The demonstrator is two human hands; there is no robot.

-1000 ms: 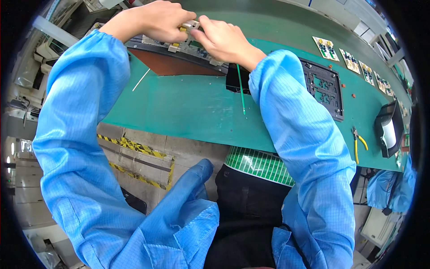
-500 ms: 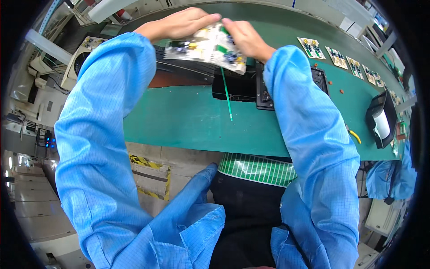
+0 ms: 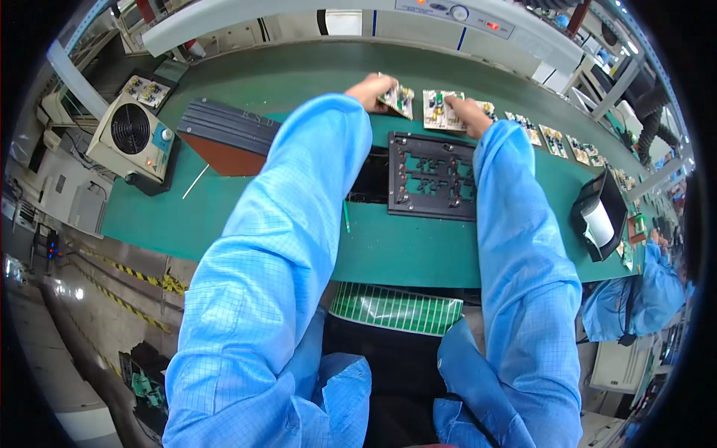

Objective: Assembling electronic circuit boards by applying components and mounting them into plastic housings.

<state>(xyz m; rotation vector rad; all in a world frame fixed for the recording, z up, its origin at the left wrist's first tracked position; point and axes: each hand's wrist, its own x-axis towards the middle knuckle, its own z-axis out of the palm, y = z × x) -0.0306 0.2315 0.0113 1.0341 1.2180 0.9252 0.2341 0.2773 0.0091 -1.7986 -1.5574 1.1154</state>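
Observation:
My left hand (image 3: pixel 369 92) grips a small circuit board (image 3: pixel 401 101), which is tilted, with its parts facing right. Just to the right, my right hand (image 3: pixel 470 117) has its fingers at the edge of another circuit board (image 3: pixel 437 112), with yellow, green and dark parts on it. Whether that board rests on the bench or is lifted a little cannot be made out. Nearer to me than both hands lies a black slotted fixture tray (image 3: pixel 429 201), partly covered by my right sleeve.
More circuit boards (image 3: pixel 553 140) lie in a row along the right of the green bench (image 3: pixel 403 254). A fan unit (image 3: pixel 131 134) and a dark ribbed box (image 3: pixel 231 123) stand left. At right sits a black bin (image 3: pixel 611 198) with a white roll. A co-worker's sleeve (image 3: pixel 657 280) shows far right.
My hands were together on joined-looking boards above the bench; now they are apart, farther right, each at a separate board. The view has shifted, baring the fixture tray and fan unit.

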